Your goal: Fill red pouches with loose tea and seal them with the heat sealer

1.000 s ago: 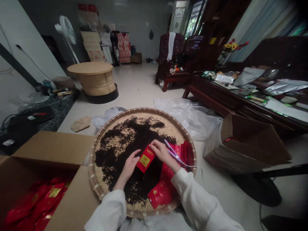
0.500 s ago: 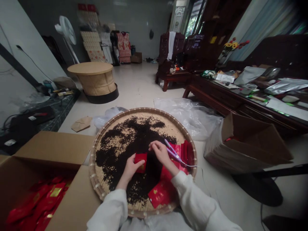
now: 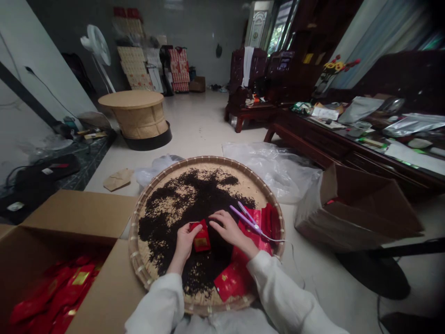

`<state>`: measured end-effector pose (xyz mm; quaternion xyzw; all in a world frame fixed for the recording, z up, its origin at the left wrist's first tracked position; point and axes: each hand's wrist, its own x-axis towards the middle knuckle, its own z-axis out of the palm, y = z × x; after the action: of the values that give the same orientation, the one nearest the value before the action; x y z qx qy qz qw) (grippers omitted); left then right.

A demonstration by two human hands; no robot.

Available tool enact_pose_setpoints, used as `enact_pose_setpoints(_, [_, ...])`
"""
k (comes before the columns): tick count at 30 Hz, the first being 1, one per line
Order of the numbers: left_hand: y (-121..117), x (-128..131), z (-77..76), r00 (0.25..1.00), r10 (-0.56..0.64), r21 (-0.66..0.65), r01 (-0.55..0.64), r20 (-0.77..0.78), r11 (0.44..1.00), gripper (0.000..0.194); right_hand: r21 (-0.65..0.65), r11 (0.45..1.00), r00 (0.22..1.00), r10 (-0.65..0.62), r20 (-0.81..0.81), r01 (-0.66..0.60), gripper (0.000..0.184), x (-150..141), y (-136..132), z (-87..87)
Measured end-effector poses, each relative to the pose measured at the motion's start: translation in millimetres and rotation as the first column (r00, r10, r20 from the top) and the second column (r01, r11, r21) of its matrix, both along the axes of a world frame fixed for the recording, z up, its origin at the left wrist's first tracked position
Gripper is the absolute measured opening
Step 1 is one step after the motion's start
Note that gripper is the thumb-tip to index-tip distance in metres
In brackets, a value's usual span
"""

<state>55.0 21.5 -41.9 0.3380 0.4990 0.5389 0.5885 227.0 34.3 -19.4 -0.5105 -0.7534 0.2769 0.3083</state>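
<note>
My left hand point(image 3: 185, 240) grips a small red packet point(image 3: 200, 236) by its upper left part, thumb in front. Just right of the packet, my right hand point(image 3: 227, 228) hovers with its fingers stretched out and apart, holding nothing I can see. Below both hands, loose dark tea leaves point(image 3: 174, 215) are spread over a round woven bamboo tray point(image 3: 134, 250). A purple flat iron point(image 3: 250, 220) with a white cord lies with its jaws apart beyond my right hand. It rests on flat red packets point(image 3: 232, 280) along the tray's right side.
On the left stands an open cardboard box point(image 3: 104, 287) with several red packets point(image 3: 57, 297) inside. Another open carton point(image 3: 365, 213) is at the right. Clear plastic sheeting point(image 3: 274, 169) lies behind the tray. A cluttered dark wooden table point(image 3: 347, 144) runs along the right.
My right hand has opened from a pinch and moved slightly left toward the packet. The packet has tilted and shifted a little left in my left hand.
</note>
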Motion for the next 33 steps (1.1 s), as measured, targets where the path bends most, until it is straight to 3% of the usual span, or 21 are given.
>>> enact_pose_setpoints(3, [-2, 2, -0.4, 0.999, -0.040, -0.019, 0.040, 0.001, 0.999, 0.037, -0.100, 0.993, 0.977, 0.038, -0.212, -0.061, 0.028, -8, -1, -5.7])
enact_pose_setpoints(7, [-4, 3, 1.1, 0.996, -0.094, -0.036, 0.094, -0.005, 0.995, 0.040, -0.297, 0.954, 0.915, -0.143, -0.376, 0.027, 0.027, -15, -1, -18.9])
enact_pose_setpoints(10, [-5, 2, 5.2, 0.993, -0.118, -0.039, 0.118, 0.001, 0.992, 0.044, -0.434, 0.901, 0.865, -0.223, -0.450, 0.007, 0.034, -14, 0, -24.8])
enact_pose_setpoints(13, [-7, 2, 10.1, 0.978, -0.193, -0.056, 0.198, 0.081, 0.979, 0.049, -0.442, 0.897, 0.845, -0.245, -0.476, 0.011, 0.039, -11, 1, -26.5])
enact_pose_setpoints(17, [-13, 5, 11.5, 0.894, -0.398, -0.144, 0.430, 0.206, 0.891, 0.060, -0.427, 0.903, 0.855, -0.253, -0.453, 0.041, 0.042, -11, -1, -28.0])
enact_pose_setpoints(19, [-15, 7, 10.2, 0.881, -0.420, -0.178, 0.459, 0.216, 0.871, 0.059, -0.413, 0.909, 0.869, -0.248, -0.429, 0.056, 0.041, -11, -1, -27.8])
enact_pose_setpoints(22, [-15, 7, 9.3, 0.907, -0.380, -0.203, 0.413, 0.184, 0.888, 0.056, -0.354, 0.930, 0.885, -0.242, -0.398, 0.095, 0.038, -3, 1, -24.5])
enact_pose_setpoints(24, [-13, 6, 9.8, 0.922, -0.347, -0.207, 0.378, 0.172, 0.902, 0.058, -0.215, 0.957, 0.924, -0.252, -0.288, 0.194, 0.031, 8, 4, -21.4])
enact_pose_setpoints(26, [-12, 5, 10.3, 0.936, -0.309, -0.204, 0.340, 0.167, 0.918, 0.061, -0.016, 0.946, 0.946, -0.323, -0.008, 0.323, 0.031, 23, 8, -19.4])
enact_pose_setpoints(28, [-12, 5, 9.6, 0.946, -0.282, -0.198, 0.311, 0.159, 0.930, 0.061, 0.099, 0.913, 0.857, -0.406, 0.318, 0.396, 0.045, 38, 11, -19.3])
enact_pose_setpoints(31, [-11, 5, 6.2, 0.949, -0.277, -0.191, 0.303, 0.153, 0.934, 0.059, 0.088, 0.900, 0.715, -0.395, 0.576, 0.426, 0.055, 52, 15, -21.5])
enact_pose_setpoints(33, [-11, 5, 3.5, 0.946, -0.284, -0.191, 0.310, 0.155, 0.931, 0.058, 0.052, 0.895, 0.690, -0.376, 0.619, 0.443, 0.058, 58, 19, -23.7])
